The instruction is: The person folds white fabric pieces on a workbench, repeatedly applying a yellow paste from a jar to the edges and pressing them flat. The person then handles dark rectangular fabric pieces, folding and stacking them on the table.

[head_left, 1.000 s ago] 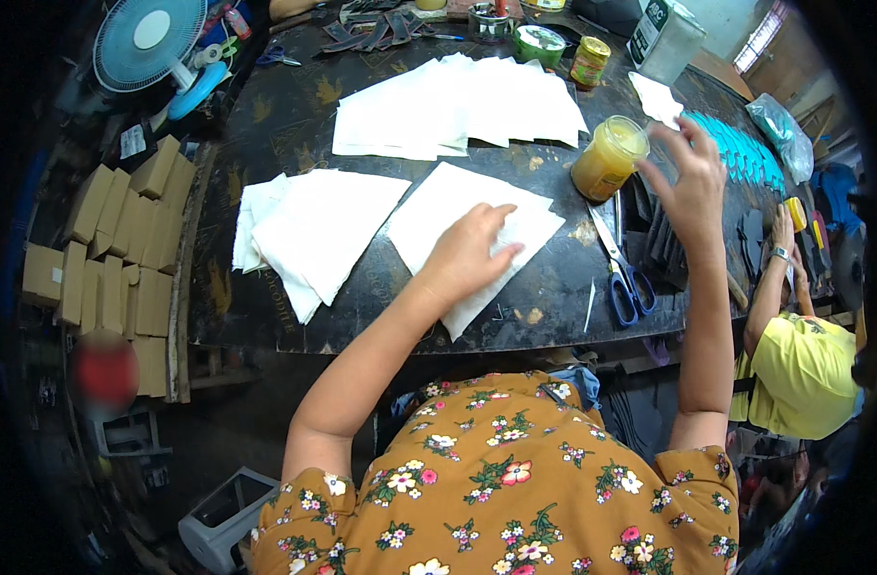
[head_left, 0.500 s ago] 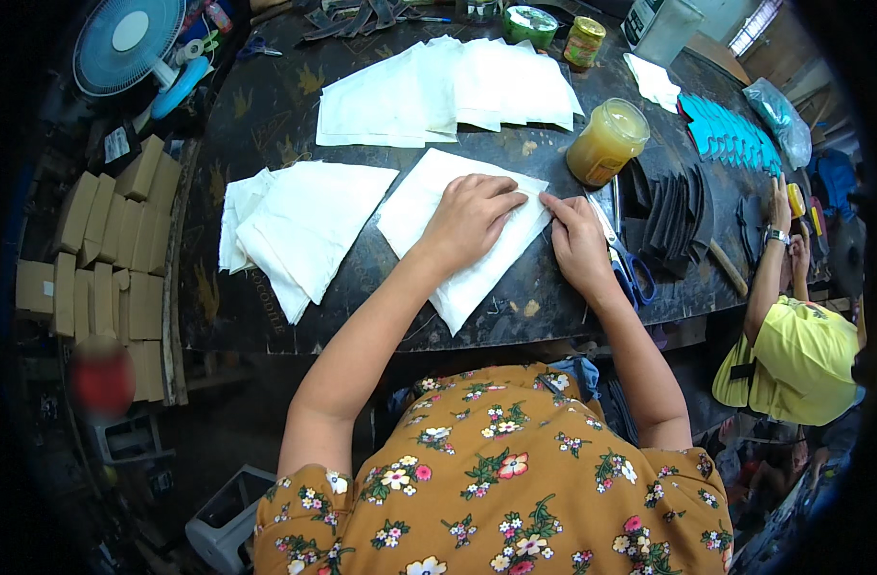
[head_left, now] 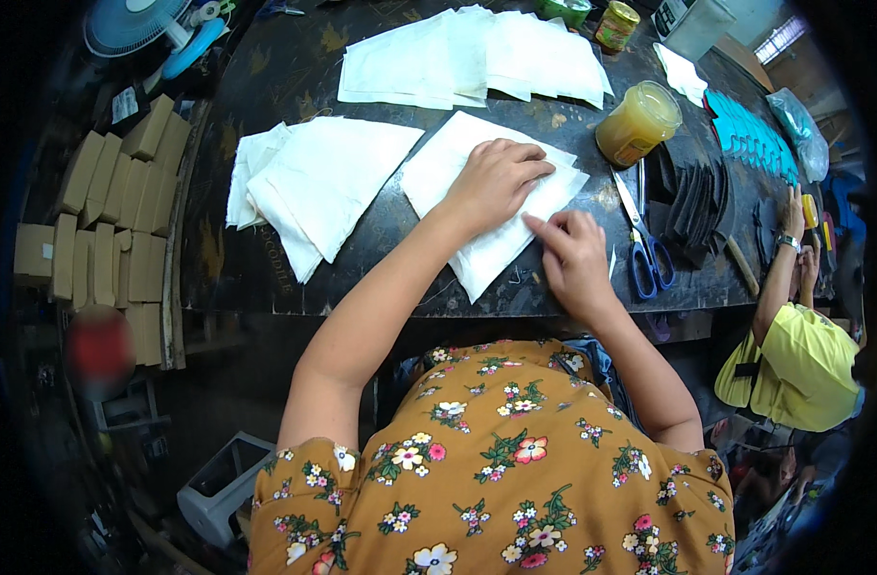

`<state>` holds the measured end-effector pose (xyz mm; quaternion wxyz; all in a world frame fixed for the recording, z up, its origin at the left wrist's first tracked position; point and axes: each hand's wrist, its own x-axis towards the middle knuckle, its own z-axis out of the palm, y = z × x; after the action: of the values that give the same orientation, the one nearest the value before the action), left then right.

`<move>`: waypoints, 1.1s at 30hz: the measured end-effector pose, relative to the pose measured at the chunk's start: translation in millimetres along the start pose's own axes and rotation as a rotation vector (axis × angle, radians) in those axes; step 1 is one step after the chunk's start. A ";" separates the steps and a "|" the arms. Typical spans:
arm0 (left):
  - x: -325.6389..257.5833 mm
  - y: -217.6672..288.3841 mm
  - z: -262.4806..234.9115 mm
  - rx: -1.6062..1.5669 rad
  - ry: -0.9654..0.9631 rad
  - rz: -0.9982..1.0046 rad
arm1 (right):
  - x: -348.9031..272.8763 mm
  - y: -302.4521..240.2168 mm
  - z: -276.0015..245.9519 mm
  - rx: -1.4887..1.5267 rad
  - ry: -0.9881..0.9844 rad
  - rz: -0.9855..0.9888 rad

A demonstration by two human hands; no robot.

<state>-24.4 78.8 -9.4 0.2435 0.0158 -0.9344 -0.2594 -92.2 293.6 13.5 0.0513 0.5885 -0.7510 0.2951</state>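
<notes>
Near white stack: left hand laid over it, right hand at its edge

Clock readings are centred on the near white stack [head_left: 438, 177].

Principal item: one stack of white sheets, set on the dark surface [head_left: 266, 86] in front of the worker's body. Its broadest edge is run from about 2 o'clock round to 6 o'clock, slanted toward the body; a long axis cannot be told, much being covered.

Left hand [head_left: 501, 187]: nearer of the two — laid palm down across the middle, fingers loosely bent. Whether a sheet is gripped cannot be told.

Right hand [head_left: 572, 251]: placed at 4 o'clock, fingers curled and narrow, index finger pointed at the broad edge. The stack is found at 10 o'clock from this hand; whether the edge is touched or pinched cannot be told.

Surrounding items: a left white pile [head_left: 338, 177] at 9 o'clock; a far row of white sheets [head_left: 472, 57], overlapped, at 12; a glass jar [head_left: 637, 125] with yellowish contents at 2; black curved pieces [head_left: 702, 206] at 3 — with scissors [head_left: 637, 235], blue-handled, placed between them and the right hand.
</notes>
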 end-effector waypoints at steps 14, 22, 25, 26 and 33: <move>0.4 2.1 -2.7 -0.010 -0.068 -0.082 | -17.4 -59.1 -7.6 -0.069 -0.201 -0.254; 1.0 0.2 1.0 0.021 -0.003 -0.072 | -21.1 -52.6 -12.0 0.158 -0.186 -0.171; 0.9 -0.8 0.7 -0.004 0.021 -0.080 | -16.0 -46.9 -13.0 0.069 -0.130 -0.104; 0.5 -0.9 0.6 -0.016 0.018 -0.088 | -15.5 -46.7 -13.6 0.072 -0.165 -0.130; -0.5 -2.5 -0.5 -0.046 0.052 -0.066 | -11.6 -24.8 -20.0 0.039 -0.097 -0.042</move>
<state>-24.0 76.5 -10.5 0.2595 0.0480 -0.9204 -0.2885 -71.5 310.3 34.5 0.0098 0.6187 -0.7341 0.2796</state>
